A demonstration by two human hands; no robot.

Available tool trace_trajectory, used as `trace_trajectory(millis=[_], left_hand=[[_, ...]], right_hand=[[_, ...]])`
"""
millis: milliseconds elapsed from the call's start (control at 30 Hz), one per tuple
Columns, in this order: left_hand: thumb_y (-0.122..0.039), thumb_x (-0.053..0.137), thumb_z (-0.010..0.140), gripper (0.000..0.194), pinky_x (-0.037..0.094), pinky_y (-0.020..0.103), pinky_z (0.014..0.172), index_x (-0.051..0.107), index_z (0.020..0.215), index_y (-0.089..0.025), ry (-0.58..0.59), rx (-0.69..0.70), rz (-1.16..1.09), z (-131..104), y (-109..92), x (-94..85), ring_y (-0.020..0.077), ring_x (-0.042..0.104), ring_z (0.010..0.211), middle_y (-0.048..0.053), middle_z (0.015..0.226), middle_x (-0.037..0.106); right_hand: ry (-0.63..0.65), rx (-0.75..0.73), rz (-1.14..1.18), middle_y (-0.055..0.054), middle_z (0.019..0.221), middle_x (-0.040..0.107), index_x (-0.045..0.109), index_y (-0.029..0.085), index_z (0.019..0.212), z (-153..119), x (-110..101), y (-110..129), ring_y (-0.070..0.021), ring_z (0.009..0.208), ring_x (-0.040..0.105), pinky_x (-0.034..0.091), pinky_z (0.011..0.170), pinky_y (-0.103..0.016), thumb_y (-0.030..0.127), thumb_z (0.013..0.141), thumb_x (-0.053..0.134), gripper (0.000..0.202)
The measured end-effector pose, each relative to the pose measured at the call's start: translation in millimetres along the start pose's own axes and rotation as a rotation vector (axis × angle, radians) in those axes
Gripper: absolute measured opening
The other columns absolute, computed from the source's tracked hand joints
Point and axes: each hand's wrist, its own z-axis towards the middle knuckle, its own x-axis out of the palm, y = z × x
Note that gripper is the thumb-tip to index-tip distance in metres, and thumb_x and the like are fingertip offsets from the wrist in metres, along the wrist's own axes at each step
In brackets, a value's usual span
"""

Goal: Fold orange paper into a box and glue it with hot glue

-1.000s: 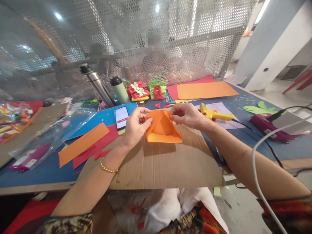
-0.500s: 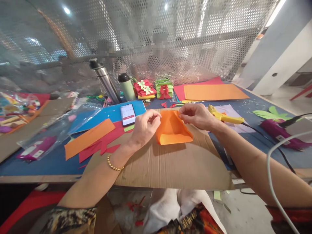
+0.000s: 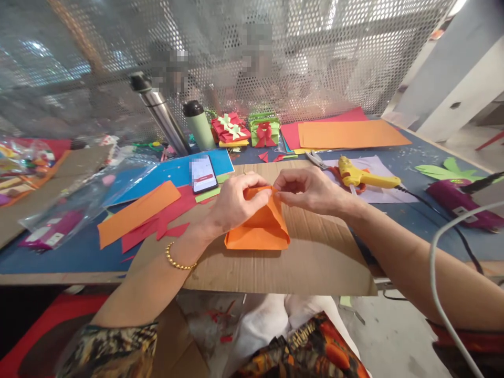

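An orange paper bag (image 3: 258,233) with folded sides stands on the brown cardboard sheet (image 3: 315,262) in front of me. My left hand (image 3: 244,202) pinches its top edge between thumb and fingers, covering part of the left side. At the upper right corner of the bag, my right hand (image 3: 305,189) has its thumb and fingertips closed on the edge. The two hands' fingertips nearly meet there. A yellow glue gun (image 3: 366,176) lies to the right of my right hand, beside scissors (image 3: 317,160) that are partly hidden.
A phone (image 3: 203,174) rests on a blue folder at left, near red and orange paper pieces (image 3: 137,212). A steel flask (image 3: 163,118), a green bottle (image 3: 199,126) and small decorated paper bags (image 3: 264,131) stand along the mesh. A white cable (image 3: 435,262) hangs at right.
Both hands have come closer together at the bag's top edge. The bag has shifted left and nearer to me, and its top is drawn narrower. The view has tilted slightly.
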Motion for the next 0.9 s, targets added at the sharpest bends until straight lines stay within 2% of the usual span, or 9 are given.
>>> trace_trajectory(millis=[133, 300, 467, 533, 667, 767, 900], left_hand=[[-0.029, 0.055, 0.077, 0.017, 0.035, 0.027, 0.053, 0.060, 0.065, -0.018, 0.008, -0.119, -0.039, -1.6, -4.7, 0.6, 0.0123, 0.046, 0.058, -0.001, 0.059, 0.055], [-0.030, 0.055, 0.074, 0.016, 0.032, 0.027, 0.052, 0.059, 0.064, -0.018, 0.034, -0.209, -0.129, 0.0, -5.7, -0.5, 0.0115, 0.043, 0.058, -0.002, 0.059, 0.052], [-0.031, 0.056, 0.073, 0.015, 0.036, 0.028, 0.056, 0.060, 0.066, -0.018, 0.024, -0.259, -0.179, 1.2, -2.4, -0.8, 0.0132, 0.048, 0.062, 0.000, 0.063, 0.055], [-0.031, 0.057, 0.074, 0.015, 0.034, 0.028, 0.055, 0.061, 0.067, -0.018, 0.019, -0.247, -0.169, 1.4, -1.1, -0.8, 0.0126, 0.046, 0.061, -0.001, 0.062, 0.054], [-0.031, 0.056, 0.078, 0.017, 0.034, 0.028, 0.055, 0.062, 0.068, -0.019, 0.050, -0.170, -0.114, 1.7, 0.3, -1.5, 0.0127, 0.044, 0.060, -0.002, 0.062, 0.053], [-0.032, 0.056, 0.080, 0.018, 0.033, 0.028, 0.056, 0.063, 0.068, -0.019, 0.076, -0.113, -0.053, 1.9, 0.8, -1.9, 0.0129, 0.043, 0.059, -0.002, 0.061, 0.053], [-0.030, 0.055, 0.081, 0.018, 0.036, 0.028, 0.057, 0.062, 0.068, -0.020, 0.073, -0.075, -0.025, 1.5, 1.6, -1.1, 0.0135, 0.045, 0.061, -0.001, 0.062, 0.054]], right_hand=[[0.028, 0.040, 0.064, 0.001, 0.066, 0.062, 0.065, 0.016, 0.079, -1.5, 0.3, 1.5, -0.0095, 0.058, 0.054, 0.041, 0.052, -0.023, 0.025, 0.079, 0.068, 0.010], [0.038, 0.029, 0.121, 0.000, 0.070, 0.064, 0.069, 0.015, 0.084, -0.6, -2.9, -1.0, -0.0096, 0.060, 0.055, 0.043, 0.054, -0.024, 0.025, 0.080, 0.070, 0.011], [0.053, 0.024, 0.157, -0.001, 0.072, 0.065, 0.071, 0.014, 0.090, -1.0, -3.7, 0.8, -0.0102, 0.062, 0.056, 0.044, 0.055, -0.024, 0.027, 0.079, 0.074, 0.018], [0.045, 0.037, 0.194, 0.000, 0.067, 0.063, 0.070, 0.014, 0.089, -2.1, -2.7, 2.5, -0.0102, 0.060, 0.055, 0.043, 0.055, -0.025, 0.036, 0.085, 0.072, 0.022], [0.028, 0.065, 0.202, 0.000, 0.059, 0.059, 0.063, 0.016, 0.073, -4.0, -2.5, 5.3, -0.0099, 0.056, 0.054, 0.041, 0.055, -0.025, 0.054, 0.092, 0.065, 0.043], [0.051, 0.096, 0.200, 0.000, 0.056, 0.059, 0.059, 0.017, 0.066, -3.8, -3.4, 5.4, -0.0094, 0.056, 0.053, 0.040, 0.055, -0.025, 0.060, 0.089, 0.067, 0.050], [0.064, 0.111, 0.227, 0.002, 0.056, 0.059, 0.064, 0.016, 0.072, -2.4, -3.6, 2.4, -0.0087, 0.054, 0.052, 0.039, 0.052, -0.024, 0.059, 0.083, 0.075, 0.046]])
